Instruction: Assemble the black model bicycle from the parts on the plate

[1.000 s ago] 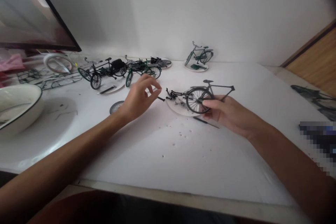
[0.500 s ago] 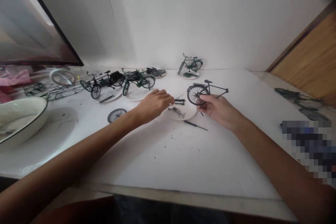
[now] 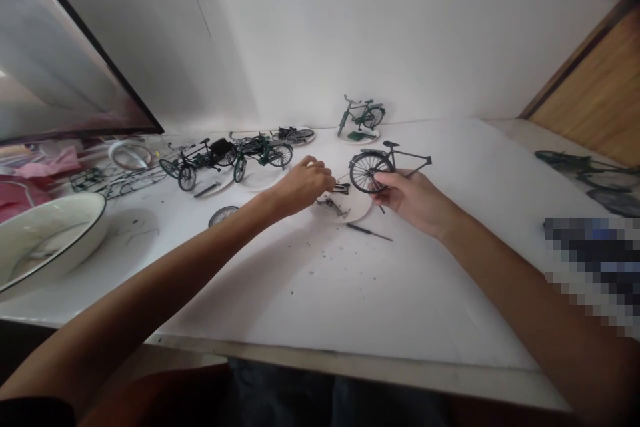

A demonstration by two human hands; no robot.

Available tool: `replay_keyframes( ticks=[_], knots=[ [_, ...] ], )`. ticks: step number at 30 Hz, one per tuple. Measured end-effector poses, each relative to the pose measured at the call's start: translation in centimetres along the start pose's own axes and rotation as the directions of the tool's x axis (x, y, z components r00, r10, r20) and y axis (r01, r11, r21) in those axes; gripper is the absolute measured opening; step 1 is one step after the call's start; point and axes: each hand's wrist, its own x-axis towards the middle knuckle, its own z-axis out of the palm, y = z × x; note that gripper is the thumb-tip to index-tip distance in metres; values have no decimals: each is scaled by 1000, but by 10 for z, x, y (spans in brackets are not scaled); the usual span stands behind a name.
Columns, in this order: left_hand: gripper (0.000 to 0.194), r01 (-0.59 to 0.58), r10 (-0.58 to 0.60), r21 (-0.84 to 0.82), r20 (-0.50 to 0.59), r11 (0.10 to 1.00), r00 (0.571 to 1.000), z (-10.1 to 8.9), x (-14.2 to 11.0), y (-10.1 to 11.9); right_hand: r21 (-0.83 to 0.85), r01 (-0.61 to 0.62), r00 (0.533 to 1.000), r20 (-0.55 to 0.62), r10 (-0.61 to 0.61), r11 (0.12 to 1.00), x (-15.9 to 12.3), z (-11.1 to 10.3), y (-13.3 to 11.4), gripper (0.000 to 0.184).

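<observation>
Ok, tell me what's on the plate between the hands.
Grey parts and a black piece lie on the plate; whatever the left hand covers there cannot be seen.

Grip of left hand (image 3: 307, 183) unclear; basin (image 3: 65, 215) cut by left edge.

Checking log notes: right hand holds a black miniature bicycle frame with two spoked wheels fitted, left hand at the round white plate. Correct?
Wrong: the head view shows only one spoked wheel on the black miniature bicycle frame. Right hand holding it, left hand at the round white plate: both correct.
</observation>
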Motion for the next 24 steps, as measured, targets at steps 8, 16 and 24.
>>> replay_keyframes(
  ticks=[8, 16, 24],
  knots=[
    [32, 109, -126, -193, -75, 975, 989, -33, -44, -5, -47, -12, 999, 35, 13, 999, -1, 2, 3, 15],
    [21, 87, -96, -354, -9, 931, 995, -50, -92, 3, -178, -35, 999, 24, 39, 983, -7, 11, 5, 17],
    [20, -58, -19, -613, -118, 788, 993, -25, -103, 23, -394, -51, 997, 35, 71, 918, -19, 29, 10, 26]
  ],
)
